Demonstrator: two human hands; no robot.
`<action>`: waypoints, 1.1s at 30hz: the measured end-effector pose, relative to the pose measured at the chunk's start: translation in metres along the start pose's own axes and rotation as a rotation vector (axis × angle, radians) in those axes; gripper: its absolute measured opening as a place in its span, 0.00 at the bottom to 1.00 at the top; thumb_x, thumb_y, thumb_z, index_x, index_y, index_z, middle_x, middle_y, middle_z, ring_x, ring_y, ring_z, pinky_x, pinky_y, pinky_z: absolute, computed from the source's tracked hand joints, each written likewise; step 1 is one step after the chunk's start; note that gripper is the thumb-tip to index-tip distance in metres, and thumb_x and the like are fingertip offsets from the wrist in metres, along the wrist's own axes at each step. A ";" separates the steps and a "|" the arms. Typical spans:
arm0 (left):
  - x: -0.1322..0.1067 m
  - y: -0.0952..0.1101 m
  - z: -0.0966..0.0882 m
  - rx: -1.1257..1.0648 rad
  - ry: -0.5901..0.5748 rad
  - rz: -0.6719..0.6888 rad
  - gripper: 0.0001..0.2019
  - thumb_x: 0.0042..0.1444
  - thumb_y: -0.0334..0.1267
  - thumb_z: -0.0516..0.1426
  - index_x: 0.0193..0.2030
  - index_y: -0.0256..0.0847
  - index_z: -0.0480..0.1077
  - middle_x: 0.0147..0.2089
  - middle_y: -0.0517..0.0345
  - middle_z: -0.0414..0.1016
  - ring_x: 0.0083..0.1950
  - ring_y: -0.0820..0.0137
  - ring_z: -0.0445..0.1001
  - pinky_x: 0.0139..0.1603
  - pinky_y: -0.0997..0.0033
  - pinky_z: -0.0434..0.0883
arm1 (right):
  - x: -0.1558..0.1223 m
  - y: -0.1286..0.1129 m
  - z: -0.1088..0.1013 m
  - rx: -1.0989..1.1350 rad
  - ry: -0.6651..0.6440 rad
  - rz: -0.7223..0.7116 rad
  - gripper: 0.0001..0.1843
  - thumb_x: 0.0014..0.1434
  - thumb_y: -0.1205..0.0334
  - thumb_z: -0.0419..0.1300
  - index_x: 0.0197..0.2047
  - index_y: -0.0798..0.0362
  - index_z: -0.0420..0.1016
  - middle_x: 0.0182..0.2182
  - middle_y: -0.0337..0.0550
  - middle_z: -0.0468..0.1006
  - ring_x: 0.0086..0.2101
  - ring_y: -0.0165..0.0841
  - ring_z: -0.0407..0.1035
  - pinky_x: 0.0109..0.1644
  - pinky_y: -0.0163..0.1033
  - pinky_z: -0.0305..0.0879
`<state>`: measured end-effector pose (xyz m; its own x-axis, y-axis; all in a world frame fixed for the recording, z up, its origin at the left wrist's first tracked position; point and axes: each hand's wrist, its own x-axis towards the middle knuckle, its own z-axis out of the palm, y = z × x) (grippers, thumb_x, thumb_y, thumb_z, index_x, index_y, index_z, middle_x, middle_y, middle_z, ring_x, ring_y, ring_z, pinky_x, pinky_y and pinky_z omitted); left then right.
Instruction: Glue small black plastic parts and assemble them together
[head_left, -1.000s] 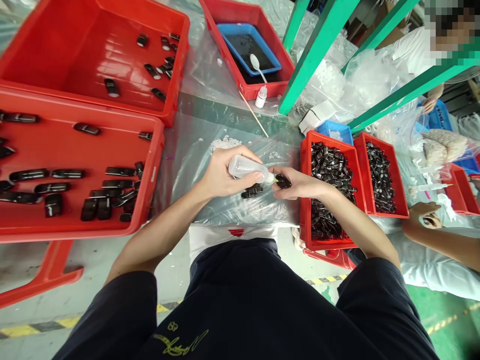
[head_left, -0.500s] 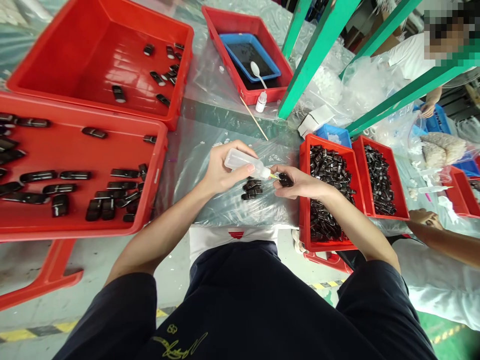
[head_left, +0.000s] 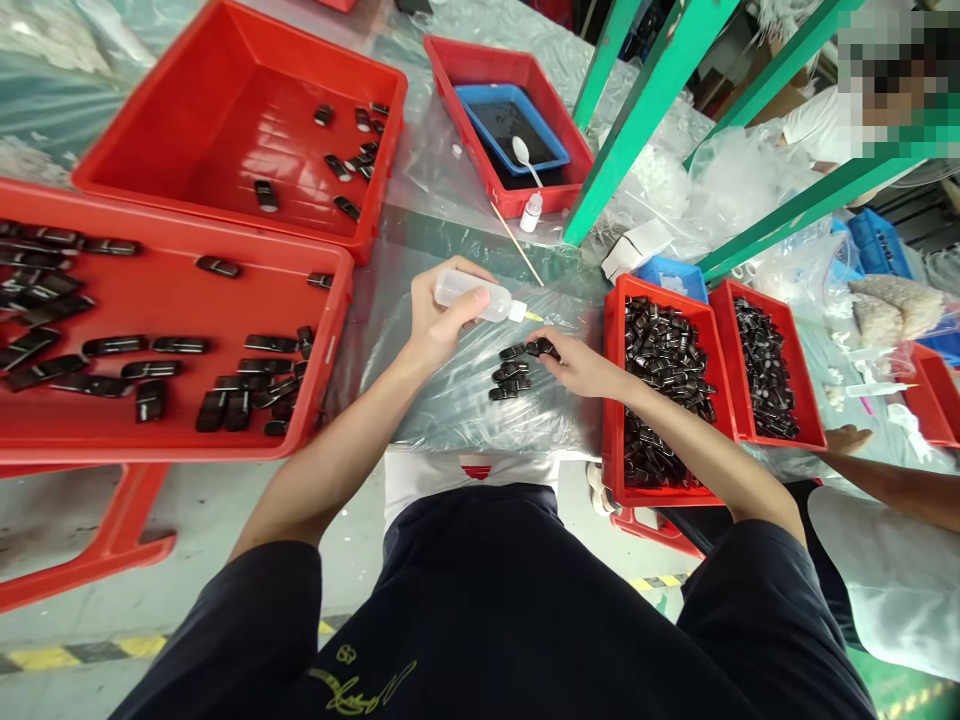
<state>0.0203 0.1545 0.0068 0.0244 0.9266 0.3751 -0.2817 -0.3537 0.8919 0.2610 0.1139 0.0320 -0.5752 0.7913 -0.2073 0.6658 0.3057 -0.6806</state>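
Note:
My left hand is closed around a translucent squeeze bottle, its thin yellowish nozzle tilted down to the right. Just below that nozzle, my right hand pinches a small glossy black piece, shaped somewhat like a toy car. The nozzle tip and the piece are apart. Several similar black pieces lie in a short column on the plastic-covered table, left of my right fingers. The held piece is at the upper end of this group; whether it rests on the table I cannot tell.
Two red bins with scattered black pieces stand at left. Two more red bins, heaped with them, are at right. Farther back are a blue tray with a white spoon, a small bottle, a stick and green posts. Another person's hand is at right.
The nozzle has drawn away from the black piece, with the bottle shifting up and left. My right hand has brought the piece down and left to the group on the table. The view shifted slightly.

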 end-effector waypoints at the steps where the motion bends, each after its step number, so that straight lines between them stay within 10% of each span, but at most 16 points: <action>1: 0.000 0.000 0.000 0.001 0.003 -0.007 0.26 0.47 0.68 0.69 0.34 0.46 0.79 0.24 0.60 0.72 0.19 0.75 0.64 0.19 0.71 0.58 | 0.002 0.000 0.003 -0.063 0.004 -0.015 0.18 0.71 0.66 0.50 0.62 0.55 0.65 0.43 0.47 0.77 0.35 0.37 0.68 0.50 0.47 0.69; 8: 0.000 0.006 0.003 0.007 0.009 0.011 0.27 0.48 0.68 0.68 0.33 0.45 0.77 0.24 0.60 0.72 0.19 0.76 0.63 0.17 0.72 0.55 | 0.009 -0.011 0.009 -0.177 0.017 0.040 0.22 0.73 0.66 0.52 0.68 0.54 0.62 0.36 0.44 0.80 0.34 0.40 0.73 0.49 0.47 0.70; 14: 0.005 0.007 0.003 -0.099 0.022 -0.061 0.28 0.45 0.70 0.68 0.31 0.45 0.73 0.21 0.63 0.66 0.17 0.76 0.58 0.16 0.69 0.53 | 0.007 -0.010 0.003 0.183 0.120 0.037 0.15 0.73 0.51 0.59 0.54 0.52 0.70 0.39 0.46 0.85 0.28 0.33 0.74 0.40 0.40 0.71; 20: 0.011 0.011 -0.004 -0.273 -0.023 -0.153 0.25 0.52 0.67 0.65 0.31 0.47 0.72 0.17 0.66 0.54 0.17 0.76 0.53 0.19 0.64 0.54 | -0.007 -0.032 -0.008 0.567 0.198 -0.016 0.28 0.67 0.32 0.63 0.47 0.51 0.69 0.37 0.45 0.85 0.24 0.28 0.70 0.29 0.35 0.65; 33: 0.015 0.007 -0.010 -0.362 -0.121 -0.157 0.21 0.59 0.64 0.61 0.33 0.48 0.70 0.18 0.68 0.48 0.18 0.78 0.49 0.21 0.64 0.50 | -0.016 -0.043 -0.009 0.373 0.299 -0.074 0.25 0.72 0.35 0.58 0.47 0.51 0.69 0.37 0.43 0.82 0.30 0.30 0.70 0.38 0.36 0.68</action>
<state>0.0088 0.1670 0.0165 0.2004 0.9364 0.2880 -0.5846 -0.1215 0.8022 0.2463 0.0926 0.0705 -0.4163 0.9089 0.0256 0.3808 0.1998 -0.9028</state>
